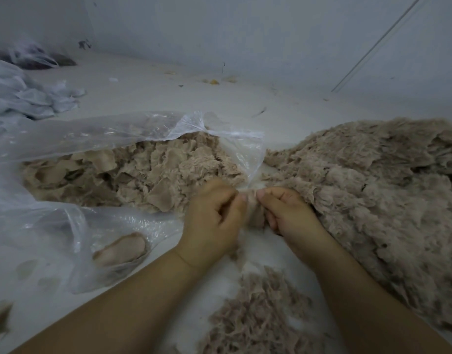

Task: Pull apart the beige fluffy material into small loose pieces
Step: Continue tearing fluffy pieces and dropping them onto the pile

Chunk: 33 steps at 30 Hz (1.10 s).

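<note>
White floor [143, 90]: left hand [214, 218] and right hand [287, 213] each pinch one beige fluffy clump [253, 210] between them, beside clear plastic bag [97, 131].

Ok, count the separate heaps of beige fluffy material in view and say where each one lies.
3. One heap lies inside the open clear plastic bag at left, a big pile spreads at right, and a small loose pile sits between the forearms. More may lie outside the frame.

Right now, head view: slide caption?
Both hands, left and right, pinch a beige fluffy piece between open plastic bag and loose pile.
</note>
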Tool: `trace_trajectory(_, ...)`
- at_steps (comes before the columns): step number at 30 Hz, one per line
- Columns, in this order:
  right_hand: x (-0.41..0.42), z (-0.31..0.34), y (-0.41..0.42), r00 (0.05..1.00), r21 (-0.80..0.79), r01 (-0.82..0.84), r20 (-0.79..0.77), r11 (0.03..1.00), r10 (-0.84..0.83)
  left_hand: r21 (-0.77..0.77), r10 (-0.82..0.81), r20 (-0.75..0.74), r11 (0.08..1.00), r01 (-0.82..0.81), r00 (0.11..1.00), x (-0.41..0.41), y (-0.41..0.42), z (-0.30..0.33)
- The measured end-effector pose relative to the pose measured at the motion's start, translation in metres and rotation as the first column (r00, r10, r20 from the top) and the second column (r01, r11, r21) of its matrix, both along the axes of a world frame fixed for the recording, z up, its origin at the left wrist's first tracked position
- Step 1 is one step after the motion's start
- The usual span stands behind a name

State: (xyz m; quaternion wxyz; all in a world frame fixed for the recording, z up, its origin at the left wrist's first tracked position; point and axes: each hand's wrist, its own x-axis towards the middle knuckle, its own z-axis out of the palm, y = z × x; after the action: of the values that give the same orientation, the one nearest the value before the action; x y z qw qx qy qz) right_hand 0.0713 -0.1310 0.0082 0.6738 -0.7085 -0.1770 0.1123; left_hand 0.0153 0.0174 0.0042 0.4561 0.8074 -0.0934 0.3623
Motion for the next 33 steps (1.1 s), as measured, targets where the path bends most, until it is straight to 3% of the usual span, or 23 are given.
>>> trace_trajectory(2,-0.001,0.0,0.0,0.999,-0.028,0.008,0.036,1.0,-0.007,-0.228,0.01,-0.162,0.973,-0.047,0.987,0.004,0.002,0.004)
trace_trajectory(5,-0.003,0.0,0.0,0.999,-0.051,0.003,0.049,0.999,-0.001,-0.436,-0.192,-0.368,0.9,0.014,0.91,0.01,-0.001,0.003)
trace_trajectory(10,-0.005,0.003,0.001,0.998,-0.056,-0.047,0.05,0.997,0.05,-0.425,-0.214,-0.347,0.904,0.05,0.913,0.012,-0.002,-0.002)
trace_trajectory(15,-0.004,0.0,0.001,0.997,-0.08,-0.047,0.052,0.996,0.051,-0.554,-0.249,-0.341,0.832,0.02,0.907,0.014,0.001,-0.002)
trace_trajectory(20,-0.001,0.0,0.005,0.996,-0.014,0.075,-0.047,0.997,-0.075,-0.418,-0.261,-0.392,0.905,0.082,0.882,0.012,-0.001,-0.004)
trace_trajectory(25,0.002,-0.003,0.004,0.986,0.011,0.115,-0.119,0.993,-0.113,-0.556,-0.327,-0.403,0.829,0.055,0.855,0.015,0.006,-0.004)
trace_trajectory(33,0.001,-0.005,0.004,0.996,-0.047,0.049,-0.073,0.998,-0.053,-0.581,-0.334,-0.379,0.812,0.059,0.863,0.013,0.005,-0.003)
